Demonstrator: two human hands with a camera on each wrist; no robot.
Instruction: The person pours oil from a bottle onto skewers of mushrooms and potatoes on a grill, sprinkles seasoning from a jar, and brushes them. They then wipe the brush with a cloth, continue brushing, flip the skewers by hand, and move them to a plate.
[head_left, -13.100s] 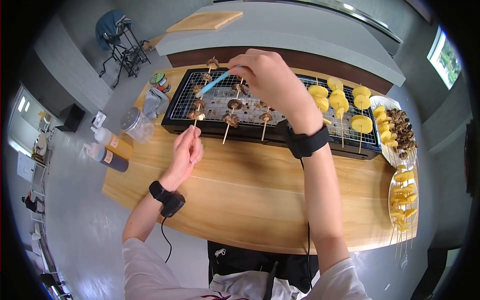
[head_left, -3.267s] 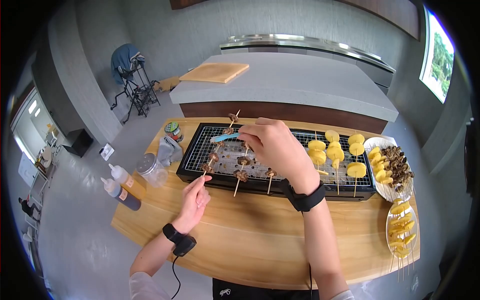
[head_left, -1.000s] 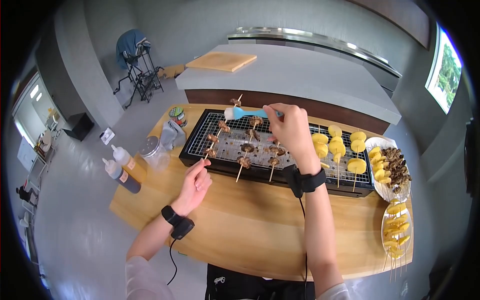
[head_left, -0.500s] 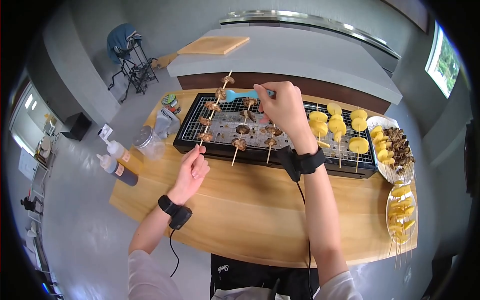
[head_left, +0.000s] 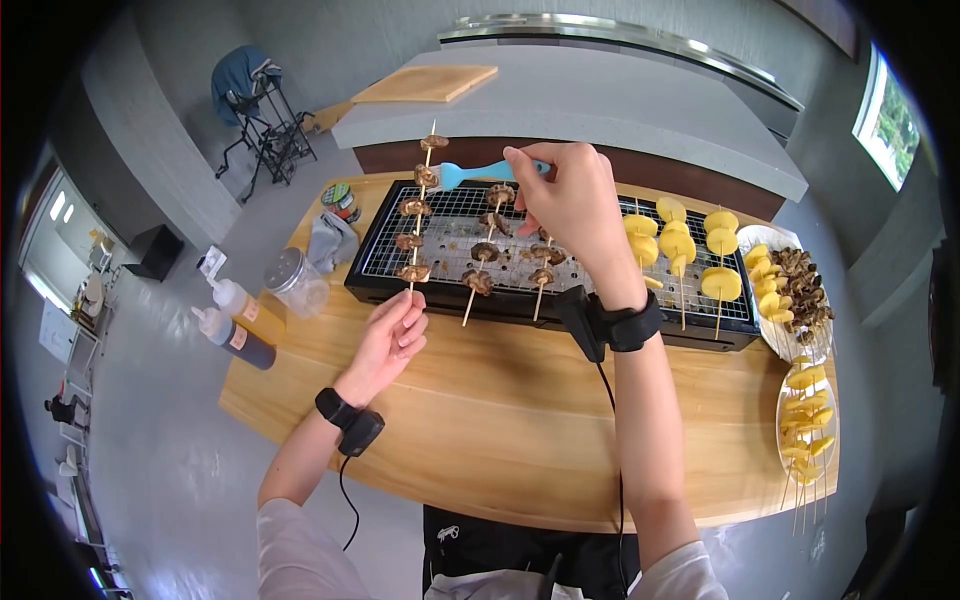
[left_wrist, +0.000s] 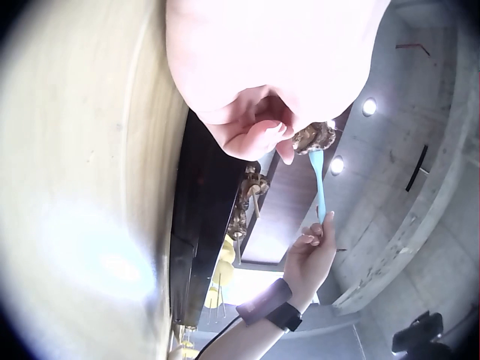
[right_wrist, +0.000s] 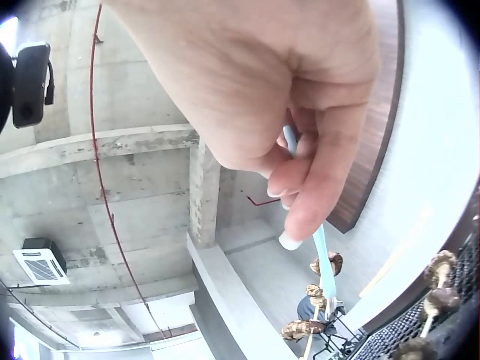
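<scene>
My left hand (head_left: 385,340) pinches the lower end of a mushroom skewer (head_left: 414,207) in the head view. The skewer's far end is tipped up past the back edge of the grill (head_left: 370,289). My right hand (head_left: 572,205) holds a light blue basting brush (head_left: 478,174) by its handle. The brush head meets the second mushroom from the top. In the left wrist view, the brush (left_wrist: 319,184) reaches a browned mushroom (left_wrist: 313,138) beyond my fingers. Two more mushroom skewers lie on the grill, the farther one partly behind my right hand.
Potato skewers (head_left: 720,284) lie on the grill's right side. Two plates of skewers stand at the table's right edge. On the left are two squeeze bottles (head_left: 245,310), a shaker jar (head_left: 298,283), a grey cloth (head_left: 332,241) and a small can (head_left: 341,201). Cables hang from both wrists.
The held skewer has swung to stand more upright, its top moving left. The brush has followed it, staying at the upper mushrooms. Thirteen seconds ago the brush was at a middle mushroom.
</scene>
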